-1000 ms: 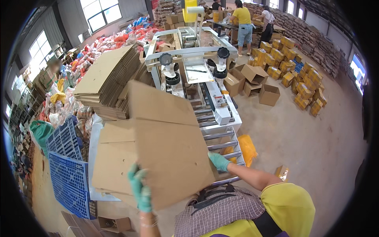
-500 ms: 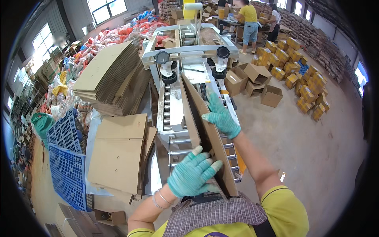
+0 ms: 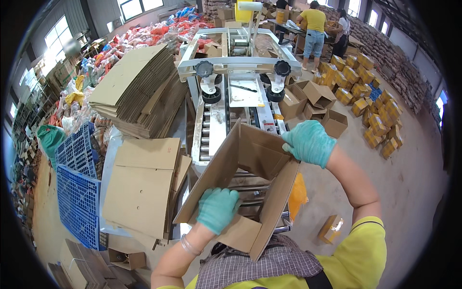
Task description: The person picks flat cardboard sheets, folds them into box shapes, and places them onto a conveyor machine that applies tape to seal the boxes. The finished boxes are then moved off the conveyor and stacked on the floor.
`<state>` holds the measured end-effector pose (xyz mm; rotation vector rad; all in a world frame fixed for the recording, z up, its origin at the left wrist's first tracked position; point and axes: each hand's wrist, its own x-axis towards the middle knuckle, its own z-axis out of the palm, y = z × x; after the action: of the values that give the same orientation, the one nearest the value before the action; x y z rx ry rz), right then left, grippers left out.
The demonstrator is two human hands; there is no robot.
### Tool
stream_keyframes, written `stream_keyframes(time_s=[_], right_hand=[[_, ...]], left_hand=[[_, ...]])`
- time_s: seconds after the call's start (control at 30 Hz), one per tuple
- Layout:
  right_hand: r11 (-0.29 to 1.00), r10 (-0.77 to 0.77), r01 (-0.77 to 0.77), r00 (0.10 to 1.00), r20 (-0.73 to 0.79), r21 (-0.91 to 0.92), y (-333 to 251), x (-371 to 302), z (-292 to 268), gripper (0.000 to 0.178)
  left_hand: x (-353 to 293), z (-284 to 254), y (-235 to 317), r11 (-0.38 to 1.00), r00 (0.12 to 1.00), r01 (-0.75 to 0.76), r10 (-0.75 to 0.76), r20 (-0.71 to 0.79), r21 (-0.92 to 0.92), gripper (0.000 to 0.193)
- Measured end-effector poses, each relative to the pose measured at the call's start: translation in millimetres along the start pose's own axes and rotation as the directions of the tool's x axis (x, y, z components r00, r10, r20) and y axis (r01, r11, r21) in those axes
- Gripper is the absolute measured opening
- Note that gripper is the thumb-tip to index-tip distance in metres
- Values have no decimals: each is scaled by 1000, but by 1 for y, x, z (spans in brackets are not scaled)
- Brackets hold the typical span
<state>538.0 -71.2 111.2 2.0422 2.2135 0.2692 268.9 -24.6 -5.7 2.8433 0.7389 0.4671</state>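
Observation:
A brown cardboard box (image 3: 264,142) is spread into a four-sided shape over the roller conveyor (image 3: 204,139), and the rollers show through its middle. My left hand (image 3: 217,210), in a teal glove, is closed over the near left part of the box, with a bracelet at the wrist. At the far right corner, my right hand (image 3: 310,143), gloved the same way, grips the box's upper edge. Some of the fingertips of both hands are hidden. Beyond the box stands the white frame of a machine (image 3: 239,62) with black knobs and wheels.
Flat cardboard sheets (image 3: 139,188) lie left of the conveyor, with a tall stack (image 3: 130,86) behind them. Blue plastic pallets (image 3: 77,202) lean farther left. Open boxes (image 3: 334,123) and yellow-taped cartons (image 3: 380,123) sit on the right floor. People (image 3: 314,31) work at a far table.
The folded cardboard has opened out into a box shape. My right hand has moved right and nearer with its edge, and my left hand has closed on the near side.

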Motion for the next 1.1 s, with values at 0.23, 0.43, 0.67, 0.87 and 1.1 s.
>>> stream_keyframes(time_s=[0.23,0.43,0.67,0.87,1.1], right_hand=[[999,41,-36,960,-277,22,1,29,37,11],[988,-125,99,965,-229,-121,-7,49,20,9],[952,-116,108,993,11,287,-49,57,23,16],[742,507,159,504,-699,652,-87,119,122,19],[705,565,121,501,-656,699,-5,146,102,22]], left_hand=[[4,13,-10,986,993,15,-34,115,164,21],[10,26,-1,977,987,-34,-1,162,209,18],[30,-13,17,985,989,-130,120,91,112,14],[-12,-75,-15,978,906,182,-206,-369,-100,71],[14,-22,43,951,932,-281,302,200,-126,86]])
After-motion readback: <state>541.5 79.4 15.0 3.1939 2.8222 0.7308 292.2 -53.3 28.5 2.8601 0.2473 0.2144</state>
